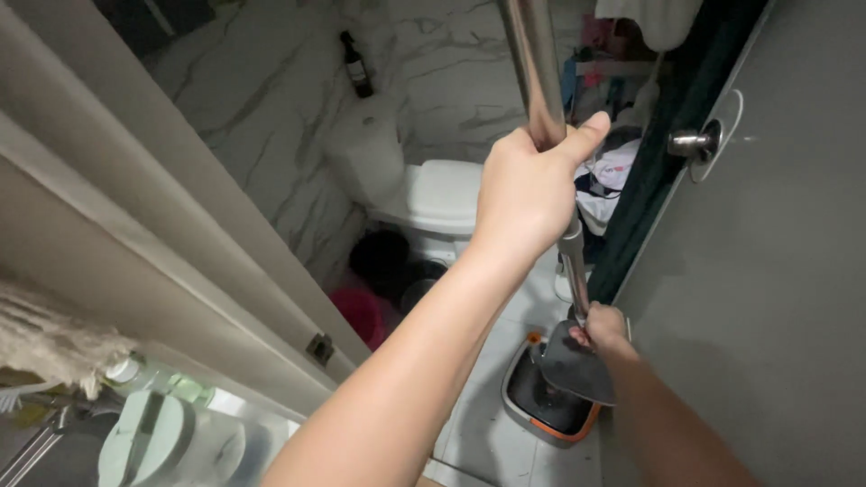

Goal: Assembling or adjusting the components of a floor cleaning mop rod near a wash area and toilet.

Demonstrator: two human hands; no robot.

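Our left hand [528,194] gripped shiny steel mop pole [539,81] w/ fingers wrapped; right hand [603,329] pinched grey flat mop head [577,370], tilted over grey-orange rinse bucket [550,424] on tiled floor.

Your left hand [528,185] wraps a polished, glossy metal mop pole [539,72]; your right hand [603,326] touches the matt grey mop head [577,365]. Below sits a smooth plastic bucket [546,410]. Beyond, glossy veined marble wall [262,99].
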